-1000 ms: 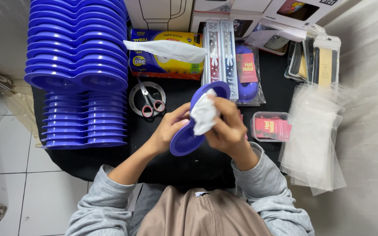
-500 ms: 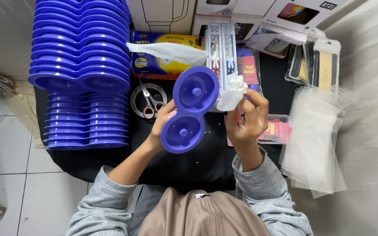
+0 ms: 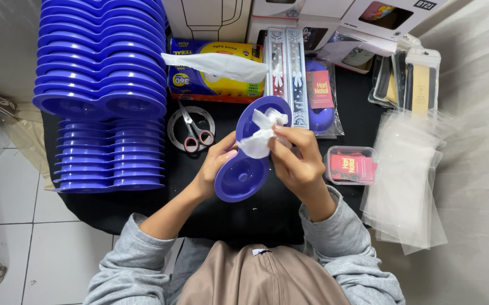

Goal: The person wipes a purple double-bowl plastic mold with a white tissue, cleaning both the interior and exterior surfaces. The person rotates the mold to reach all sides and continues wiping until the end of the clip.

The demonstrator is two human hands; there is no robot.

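Your left hand (image 3: 213, 169) grips the blue double-bowl tray (image 3: 244, 169) by its left edge, fingers curled under the rim and the thumb lying on top near the waist between the two round wells. The tray is lifted off the black table (image 3: 143, 209) and tilted, one well toward your chest and the other pointing away toward the packaged goods.

Your right hand (image 3: 295, 161) is closed around a crumpled white tissue (image 3: 261, 135), pinching it between thumb and fingertips. The tissue sits pressed against the inside of the tray, just where the far well meets the waist, so the hand lies on the tray's right side and partly covers its rim. Both hands meet at the tray, left below and beside it, right above and across it.

To your left, two tall stacks of blue trays (image 3: 103, 85) of the same kind stand on the table, well apart from your hands. A pair of scissors (image 3: 193, 133) with red-and-black handles lies on a roll of clear tape just beyond your left hand. Behind that, a yellow and blue tissue box (image 3: 210, 82) has a white sheet pulled up from its top. To your right, a small clear box with red cards (image 3: 351, 165) lies near your right wrist, and a pile of clear plastic bags (image 3: 408, 186) lies further out.
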